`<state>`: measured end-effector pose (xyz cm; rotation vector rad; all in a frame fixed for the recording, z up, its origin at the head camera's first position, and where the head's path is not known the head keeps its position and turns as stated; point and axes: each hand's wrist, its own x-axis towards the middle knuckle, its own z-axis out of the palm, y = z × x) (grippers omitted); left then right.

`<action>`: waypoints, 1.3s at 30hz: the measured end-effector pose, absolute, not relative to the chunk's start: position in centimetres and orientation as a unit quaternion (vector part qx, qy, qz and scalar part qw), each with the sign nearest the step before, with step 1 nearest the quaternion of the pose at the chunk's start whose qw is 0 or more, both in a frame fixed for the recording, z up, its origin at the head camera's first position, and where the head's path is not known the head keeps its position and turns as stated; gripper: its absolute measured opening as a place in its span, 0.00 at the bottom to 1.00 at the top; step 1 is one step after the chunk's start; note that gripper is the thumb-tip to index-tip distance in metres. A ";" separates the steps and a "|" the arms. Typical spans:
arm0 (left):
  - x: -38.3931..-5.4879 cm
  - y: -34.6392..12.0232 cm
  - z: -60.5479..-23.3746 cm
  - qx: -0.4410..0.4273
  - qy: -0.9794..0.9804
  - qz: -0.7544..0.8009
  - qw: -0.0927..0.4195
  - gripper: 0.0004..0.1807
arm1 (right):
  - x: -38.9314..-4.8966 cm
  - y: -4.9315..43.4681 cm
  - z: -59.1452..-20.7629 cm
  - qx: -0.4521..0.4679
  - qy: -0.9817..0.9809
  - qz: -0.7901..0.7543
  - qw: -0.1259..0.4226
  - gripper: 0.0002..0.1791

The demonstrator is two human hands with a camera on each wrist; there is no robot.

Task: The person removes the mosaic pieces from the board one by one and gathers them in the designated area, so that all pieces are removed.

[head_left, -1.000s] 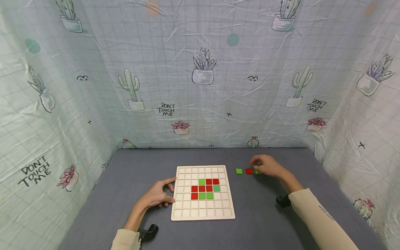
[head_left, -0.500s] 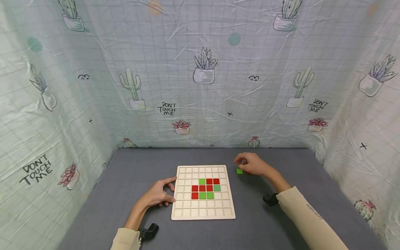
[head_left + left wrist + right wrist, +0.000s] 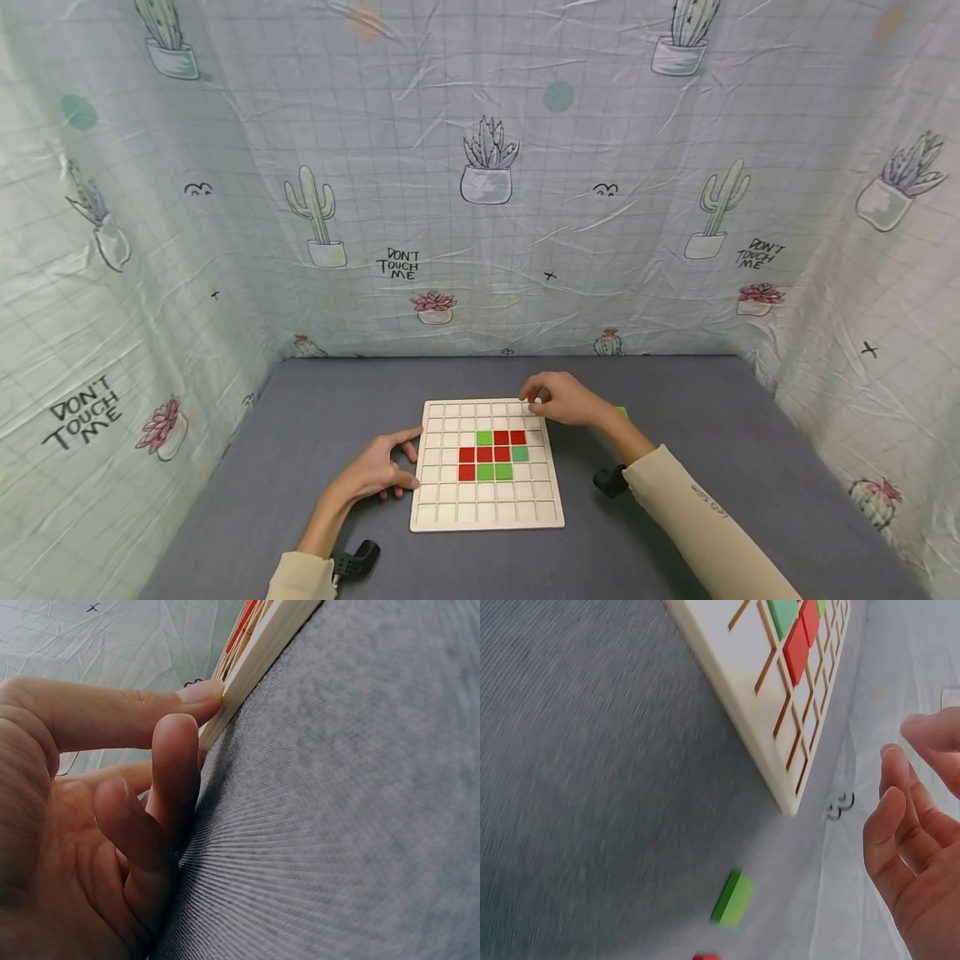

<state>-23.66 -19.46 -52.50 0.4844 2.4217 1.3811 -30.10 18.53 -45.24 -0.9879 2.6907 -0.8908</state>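
A square wooden grid board (image 3: 442,504) lies on the table with red and green square tiles set in its middle cells. My left hand (image 3: 377,465) is at the board's left side, thumb and index finger spread apart and touching its edge. In the left wrist view the thumb (image 3: 187,697) presses that wooden edge while other fingers bend loosely below. My right hand (image 3: 572,400) is over the board's far right corner, fingers bent. In the right wrist view I see nothing between its thumb and fingers. Loose tiles lie right of the board, including a green tile (image 3: 734,900) and a red tile (image 3: 706,957).
Another green tile (image 3: 622,411) shows just behind the right forearm. The grey tabletop (image 3: 337,392) is walled in by a hanging cloth (image 3: 570,217) printed with potted plants. Both wrists carry a black strapped device (image 3: 357,560).
My right hand has moved left, from above the loose tiles to the board's far right corner. The left hand, the board and its tiles have stayed put.
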 end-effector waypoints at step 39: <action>-23.4 -19.3 -52.2 0.154 0.844 0.488 0.158 0.51 | -29.9 11.3 -48.3 -0.334 0.889 -0.286 0.128 0.09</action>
